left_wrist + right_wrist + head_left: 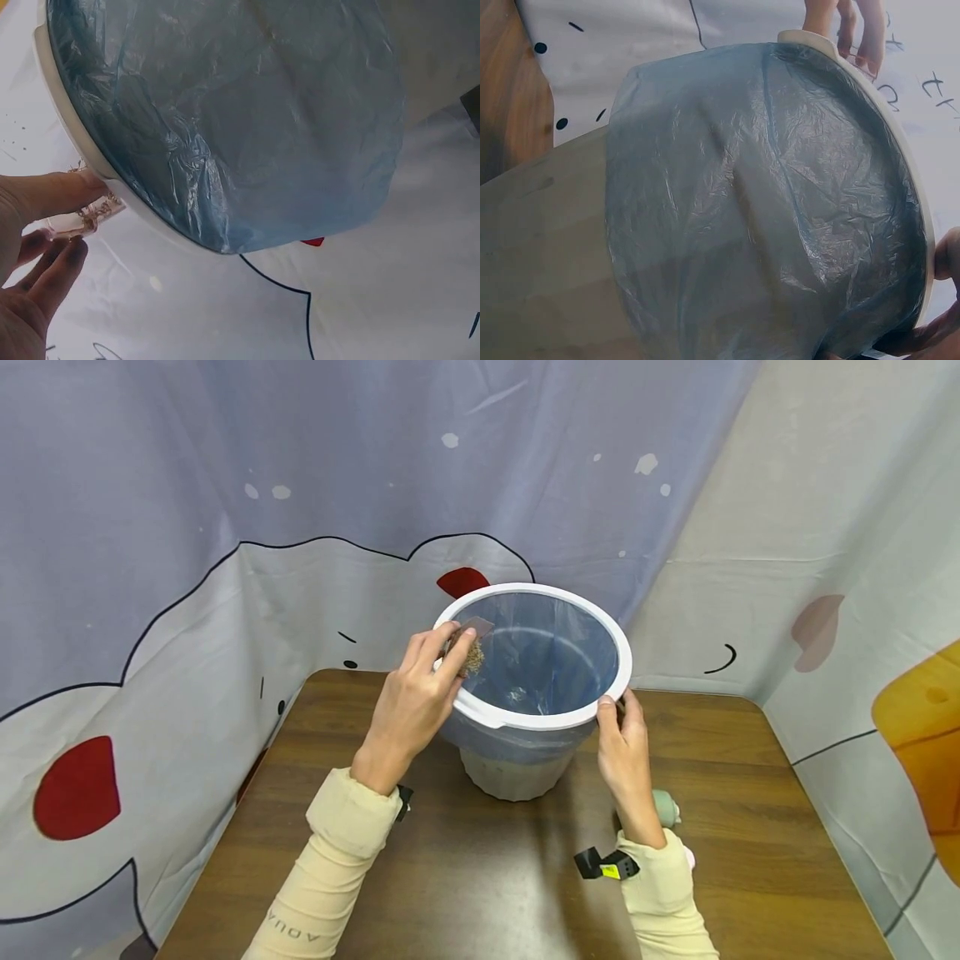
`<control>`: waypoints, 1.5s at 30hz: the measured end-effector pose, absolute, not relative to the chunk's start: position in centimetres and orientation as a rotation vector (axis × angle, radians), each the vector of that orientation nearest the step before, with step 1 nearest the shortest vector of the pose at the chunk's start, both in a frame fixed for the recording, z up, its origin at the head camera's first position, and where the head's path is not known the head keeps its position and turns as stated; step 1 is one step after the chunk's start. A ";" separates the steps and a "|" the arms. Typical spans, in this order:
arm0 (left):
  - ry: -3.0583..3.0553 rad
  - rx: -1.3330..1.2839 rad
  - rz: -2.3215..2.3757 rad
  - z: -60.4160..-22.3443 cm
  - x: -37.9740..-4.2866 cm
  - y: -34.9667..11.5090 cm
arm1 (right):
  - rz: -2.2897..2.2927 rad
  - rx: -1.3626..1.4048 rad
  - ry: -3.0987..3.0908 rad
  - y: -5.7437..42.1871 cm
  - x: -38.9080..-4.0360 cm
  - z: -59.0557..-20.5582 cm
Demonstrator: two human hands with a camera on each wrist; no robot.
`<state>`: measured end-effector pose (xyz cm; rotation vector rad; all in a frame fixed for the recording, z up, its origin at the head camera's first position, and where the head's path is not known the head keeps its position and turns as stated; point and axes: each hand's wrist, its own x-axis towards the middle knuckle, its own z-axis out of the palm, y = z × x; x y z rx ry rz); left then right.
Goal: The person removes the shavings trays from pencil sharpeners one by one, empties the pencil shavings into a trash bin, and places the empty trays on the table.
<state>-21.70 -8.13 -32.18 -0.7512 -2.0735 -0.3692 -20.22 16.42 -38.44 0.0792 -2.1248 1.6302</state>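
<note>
A pale trash bin (513, 781) stands on the wooden table, with a white ring (551, 723) round its mouth. A translucent blue bag (536, 664) lines it and folds down over the outside. My left hand (414, 706) is at the left side of the ring, pinching a small clear packet or container (103, 216) with dry brownish-yellow bits in it; its exact kind is unclear. In the left wrist view, that thumb lies against the ring. At the right side, my right hand (626, 747) grips the ring, thumb on top and fingers beneath.
A small green object (664, 808) lies on the table (720, 768) beside the right wrist, partly covered by the arm. Something pink (690, 858) peeks out by the right sleeve. A patterned curtain (360, 460) hangs behind the table and along its sides.
</note>
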 end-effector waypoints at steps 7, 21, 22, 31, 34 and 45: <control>-2.059 -0.762 -0.268 -32.4 -21.9 -7.9 | 1.632 0.085 -2.125 16.4 -20.2 -38.5; -2.045 -0.775 -0.155 -32.6 -21.7 -7.6 | 1.615 0.067 -2.135 16.4 -20.2 -38.6; -2.039 -0.777 -0.150 -32.6 -21.7 -7.6 | 1.614 0.068 -2.135 16.4 -20.2 -38.6; -1.980 -0.817 -0.113 -32.8 -21.8 -7.6 | 1.612 0.078 -2.132 16.4 -20.3 -38.7; -1.938 -0.846 -0.106 -32.8 -21.8 -7.6 | 1.617 0.080 -2.128 16.4 -20.3 -38.6; -1.862 -0.945 -0.086 -32.8 -21.6 -7.3 | 1.610 0.099 -2.113 16.4 -20.2 -38.6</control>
